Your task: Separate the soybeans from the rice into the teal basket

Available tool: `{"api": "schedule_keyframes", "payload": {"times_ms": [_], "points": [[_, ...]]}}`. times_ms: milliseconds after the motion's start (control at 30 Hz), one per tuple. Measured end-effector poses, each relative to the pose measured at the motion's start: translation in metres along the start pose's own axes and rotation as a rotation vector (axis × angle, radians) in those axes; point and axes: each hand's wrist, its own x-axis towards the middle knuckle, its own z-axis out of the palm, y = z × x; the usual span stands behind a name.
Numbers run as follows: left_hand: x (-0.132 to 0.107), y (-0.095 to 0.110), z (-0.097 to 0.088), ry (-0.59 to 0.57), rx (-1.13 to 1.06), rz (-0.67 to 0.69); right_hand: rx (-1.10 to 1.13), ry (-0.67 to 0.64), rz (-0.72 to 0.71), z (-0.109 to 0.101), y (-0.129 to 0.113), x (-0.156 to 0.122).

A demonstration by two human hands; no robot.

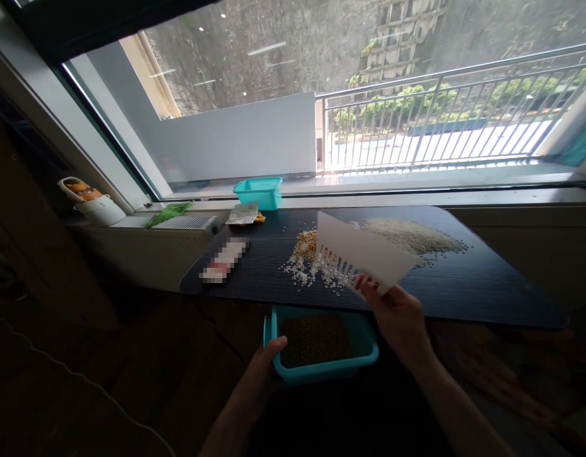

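Note:
My left hand (268,363) grips the left rim of a teal plastic bin (321,374), thumb over the edge. Dark brownish grains (316,339) fill much of its bottom. The bin is held just below the table's front edge. My right hand (398,314) is closed on the lower edge of a white plastic scoop (364,247) with a row of slots, tilted above the tabletop. Left of the scoop, and partly behind it, lie yellow corn kernels (305,244) mixed with white grains (299,271). A wide pile of pale rice-like grains (411,235) spreads behind and right of it.
On the dark table (487,279) lie a blurred-out flat object (225,260) and a silvery packet (244,214). Another teal bin (258,193) stands by the window. A radiator (188,223) with a green cloth (171,213) and a white pot (99,209) are at left.

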Motion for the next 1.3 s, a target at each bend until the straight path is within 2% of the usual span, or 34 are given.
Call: {"api": "schedule_keyframes", "payload": {"times_ms": [100, 200, 267, 367, 500, 600, 833, 1300], "points": [[0.003, -0.002, -0.004, 0.006, -0.016, 0.008, -0.023, -0.052, -0.212, 0.036, 0.005, -0.023], [0.007, -0.004, -0.012, 0.001, -0.029, -0.017, -0.071, -0.078, -0.316, 0.063, 0.006, -0.036], [0.009, -0.005, -0.018, 0.001, -0.032, -0.032, -0.125, -0.11, -0.364, 0.074, 0.005, -0.04], [0.011, -0.007, -0.024, 0.012, -0.044, -0.055, -0.24, -0.164, -0.416, 0.078, 0.003, -0.044], [0.01, -0.007, -0.025, 0.015, -0.042, -0.056, -0.51, -0.107, -0.51, 0.07, 0.001, -0.044], [0.007, -0.006, -0.021, 0.007, -0.031, -0.057, -0.629, -0.075, -0.513, 0.061, 0.002, -0.04], [0.002, -0.003, -0.012, 0.005, -0.024, -0.044, -0.723, -0.009, -0.432, 0.039, 0.006, -0.032], [0.002, -0.002, -0.008, 0.029, 0.015, -0.044, -0.782, 0.091, -0.253, -0.008, 0.02, -0.017]]}}
